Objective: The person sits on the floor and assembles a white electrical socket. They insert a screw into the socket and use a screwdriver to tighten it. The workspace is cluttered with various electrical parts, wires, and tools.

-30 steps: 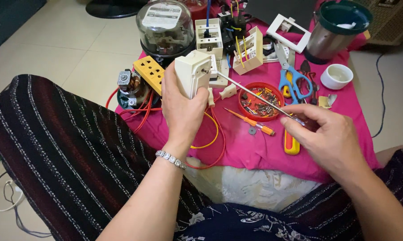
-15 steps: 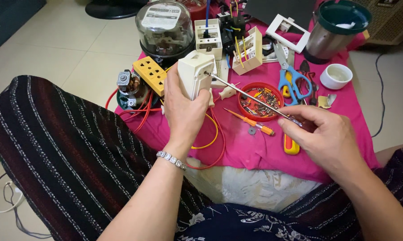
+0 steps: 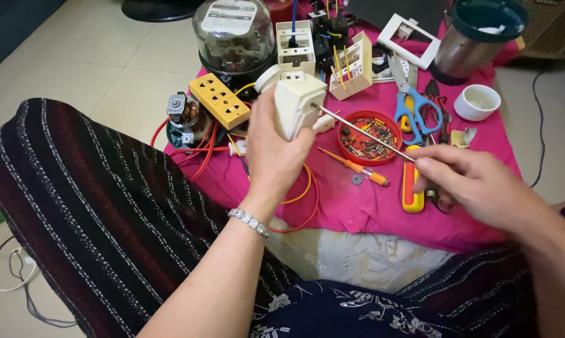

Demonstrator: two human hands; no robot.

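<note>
Slightly, since half a second before, the cream plastic socket box [image 3: 298, 106] had turned in the left hand [image 3: 273, 156], and the long thin steel screwdriver shaft [image 3: 364, 133] had kept its tip against the box's side; the right hand [image 3: 476, 184] had barely shifted.

The left hand grasped the box from below, fingers wrapped round it, holding it above the pink cloth [image 3: 357, 206]; the right hand pinched the shaft's near end, its handle hidden in the palm.

Just right of the box, a round red plastic dish [image 3: 368, 136] held many small screws and bits, the shaft crossing over it; further right sat a small white ceramic cup [image 3: 476, 102], its contents not clear; behind that stood a steel pot with a dark green rim [image 3: 476, 37], something pale inside.

Left of the box lay a yellow rectangular multi-socket block [image 3: 220, 100]; behind it stood a glass-domed electricity meter [image 3: 233, 34]; right of the dish lay blue-handled scissors [image 3: 414, 109]; below the dish, a small orange screwdriver [image 3: 357, 168] and a yellow-and-red tool handle [image 3: 412, 188]; orange wire [image 3: 304, 188] looped beneath the left wrist.
</note>
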